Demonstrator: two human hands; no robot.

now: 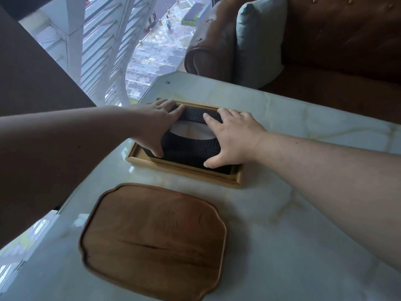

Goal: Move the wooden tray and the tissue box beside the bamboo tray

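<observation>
Tissue box (191, 152): black, oval slot on top, sitting inside the bamboo tray (235, 180) on the far part of the counter (282, 213).
Bamboo tray: pale rectangular frame, its rim showing all round the box.
Left hand (156, 124): on the box's left end; fingers (175, 110) over the far top edge, thumb down the near side, clasping the box.
Right hand (235, 137): on the box's right end; fingers spread across the top, thumb on the near side, gripping the box.
Wooden tray (155, 242): dark brown, scalloped corners, flat on the counter, near side of the bamboo tray, apart from it, untouched.
Beyond the counter: brown leather sofa (336, 40) with a pale cushion (258, 42); window (108, 40) at left.
</observation>
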